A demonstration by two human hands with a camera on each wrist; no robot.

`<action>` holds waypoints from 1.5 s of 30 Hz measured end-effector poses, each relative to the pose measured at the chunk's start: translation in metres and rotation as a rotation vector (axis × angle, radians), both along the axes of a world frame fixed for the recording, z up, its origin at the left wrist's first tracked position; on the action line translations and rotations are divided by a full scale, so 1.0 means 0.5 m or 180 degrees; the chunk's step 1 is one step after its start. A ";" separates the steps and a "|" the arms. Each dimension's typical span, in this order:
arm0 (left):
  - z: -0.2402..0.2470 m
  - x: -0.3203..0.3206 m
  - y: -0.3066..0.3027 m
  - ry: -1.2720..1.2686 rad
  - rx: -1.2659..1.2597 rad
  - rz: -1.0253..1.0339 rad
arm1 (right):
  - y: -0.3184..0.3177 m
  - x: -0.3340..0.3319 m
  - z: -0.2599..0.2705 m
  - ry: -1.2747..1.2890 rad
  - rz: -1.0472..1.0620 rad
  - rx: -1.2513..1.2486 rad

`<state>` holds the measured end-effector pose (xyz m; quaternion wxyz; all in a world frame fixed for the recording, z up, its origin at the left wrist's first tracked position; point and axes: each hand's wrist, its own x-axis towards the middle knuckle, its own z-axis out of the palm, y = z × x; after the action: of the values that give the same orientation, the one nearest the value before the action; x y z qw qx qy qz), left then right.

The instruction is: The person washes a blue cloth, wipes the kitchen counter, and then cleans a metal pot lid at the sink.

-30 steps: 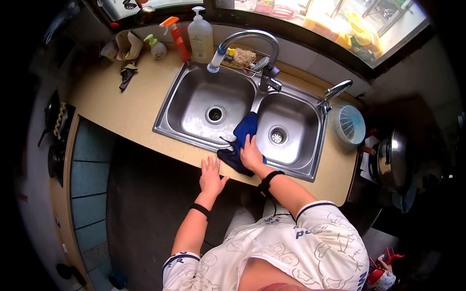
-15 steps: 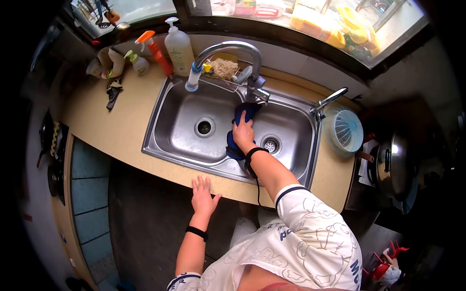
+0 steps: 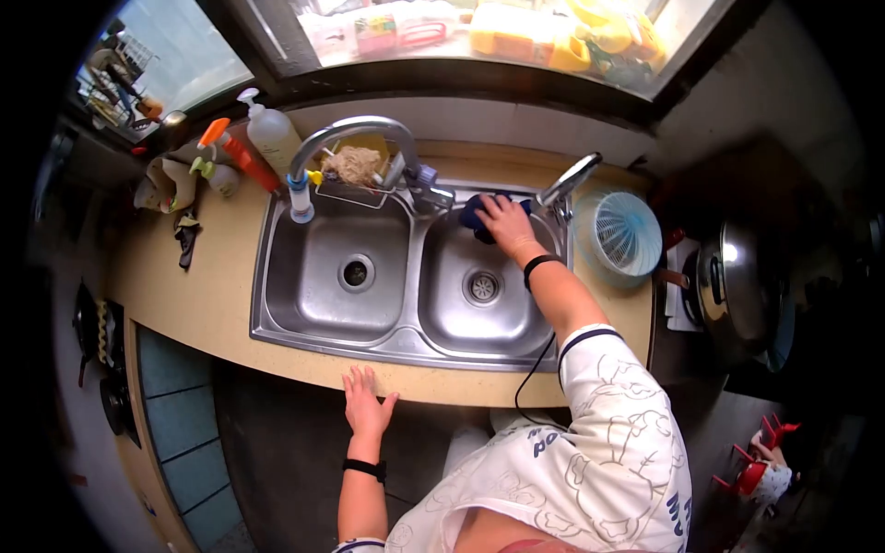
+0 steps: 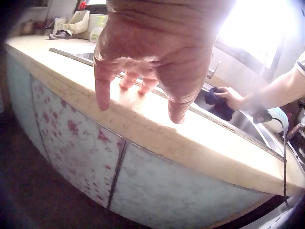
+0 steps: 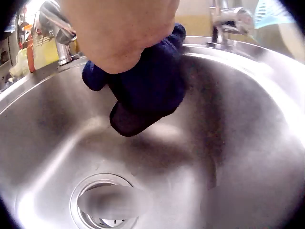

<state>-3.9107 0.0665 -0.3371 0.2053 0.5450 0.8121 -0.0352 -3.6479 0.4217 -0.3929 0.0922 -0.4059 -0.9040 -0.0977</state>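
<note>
Pressing a bunched dark blue cloth against the back wall of the right basin, a person's right hand works at the far edge of a stainless double sink, its fingers curled over the cloth and gripping it. The cloth sits just under the rear rim, in the narrow stretch between the base of the gooseneck faucet and a smaller chrome tap — one close on either side of the hand. Below the cloth the steel runs open down to the drain, and the right wrist view shows smooth basin wall all round the cloth's lower edge.

The left hand rests on the front edge of the beige counter, well apart from the sink. Its fingers are straight and slightly spread, with the fingertips on the countertop and the thumb over the lip; it holds nothing.

A pump bottle and an orange-capped spray bottle stand near the sink's back left corner. A light blue plastic strainer sits on the counter just beside the sink's right rim, near the small tap — a lidded steel pot lies beyond it.
</note>
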 end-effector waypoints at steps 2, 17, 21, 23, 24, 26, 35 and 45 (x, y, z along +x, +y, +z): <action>-0.007 -0.005 0.002 0.0016 0.0115 -0.0027 | -0.014 0.071 -0.019 0.0252 -0.0139 0.0243; -0.015 -0.061 -0.010 -0.0576 0.0632 0.0355 | -0.419 -0.053 0.159 0.1079 0.1665 -0.2870; -0.045 -0.144 -0.041 -0.1274 0.1512 0.1502 | -0.500 -0.199 0.099 -0.0605 0.3073 -0.1805; -0.036 -0.187 -0.065 -0.1152 0.1715 0.1691 | -0.515 -0.286 0.082 -0.0589 0.3285 -0.1756; -0.029 -0.212 -0.075 -0.1053 0.1890 0.1803 | -0.521 -0.334 0.078 -0.0572 0.3342 -0.1733; -0.042 -0.276 -0.095 -0.0900 0.1967 0.1845 | -0.527 -0.441 0.067 -0.0487 0.3294 -0.1721; -0.057 -0.533 -0.117 -0.0367 0.2120 0.1593 | -0.492 -0.969 0.040 0.0141 0.3221 -0.1457; -0.061 -0.630 -0.038 -0.0299 0.1069 0.0741 | -0.156 -1.090 0.004 0.0864 -0.0404 -0.1047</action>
<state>-4.2259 0.0477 -0.3674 0.1518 0.4751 0.8537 0.1501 -4.1927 0.3435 -0.3910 0.1393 -0.4810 -0.8597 0.1011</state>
